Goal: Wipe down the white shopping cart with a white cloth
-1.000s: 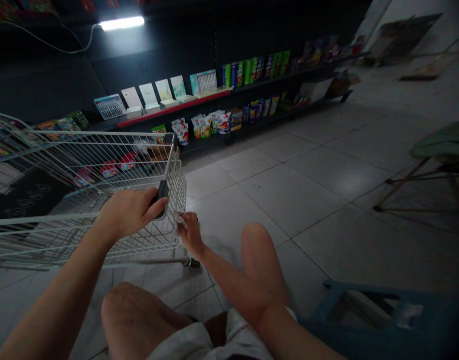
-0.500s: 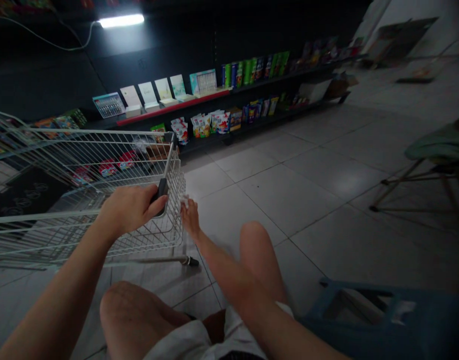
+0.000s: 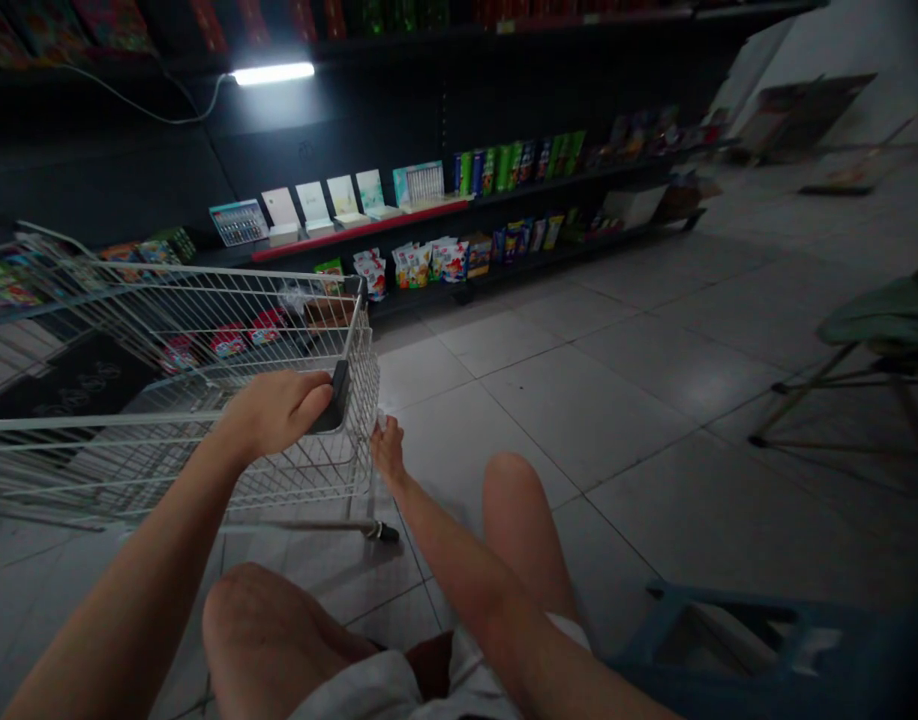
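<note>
A metal shopping cart (image 3: 279, 460) with a wire basket stands in front of me on the left. My left hand (image 3: 275, 410) is closed on the near top corner of its handle end, by the black plastic piece (image 3: 341, 385). Lower down, at the outside of the cart's wire end panel (image 3: 365, 390), is my right hand (image 3: 388, 452). Its fingers are pressed around a small white wad (image 3: 382, 420), which looks like a tissue or cloth, mostly covered by the fingers. A dark caster (image 3: 384, 532) shows beneath the basket.
Shelves along the wall hold notebooks (image 3: 311, 205), green cans (image 3: 502, 168) and snack bags (image 3: 450, 260). A lamp tube (image 3: 274, 74) glows above. To the right are a blue plastic stool (image 3: 729, 590) and a folding stool (image 3: 871, 325) with green cloth on it.
The view has tilted up a little, so shelves and cart appear lower and further right. My right hand sits slightly lower by the end panel. The left hand keeps its hold.
</note>
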The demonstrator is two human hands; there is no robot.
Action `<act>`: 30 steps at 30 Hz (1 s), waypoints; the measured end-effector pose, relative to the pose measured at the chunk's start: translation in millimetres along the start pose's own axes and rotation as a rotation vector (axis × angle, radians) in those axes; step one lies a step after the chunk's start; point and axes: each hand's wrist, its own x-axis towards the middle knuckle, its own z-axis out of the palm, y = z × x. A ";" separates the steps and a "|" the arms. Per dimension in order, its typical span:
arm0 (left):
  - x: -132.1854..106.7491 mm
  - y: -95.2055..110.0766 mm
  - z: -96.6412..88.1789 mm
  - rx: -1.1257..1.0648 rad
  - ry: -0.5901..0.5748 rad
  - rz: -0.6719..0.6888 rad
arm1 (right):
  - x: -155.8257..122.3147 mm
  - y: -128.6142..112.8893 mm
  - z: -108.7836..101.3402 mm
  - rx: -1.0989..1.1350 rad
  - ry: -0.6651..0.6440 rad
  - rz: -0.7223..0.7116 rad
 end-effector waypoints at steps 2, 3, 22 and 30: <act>-0.5 -2.1 -0.5 -0.084 0.017 -0.007 | -27.3 -13.6 -13.1 0.018 0.011 -0.008; -0.8 -3.1 -0.6 -0.118 0.031 -0.013 | -41.2 -24.2 -20.7 0.042 0.028 -0.021; -6.1 10.5 3.4 0.218 0.062 -0.010 | 189.4 -204.2 -9.0 -0.527 -0.610 -0.631; -33.1 7.4 3.1 0.206 0.028 0.087 | 138.8 -214.6 -35.1 -0.656 -0.610 -0.727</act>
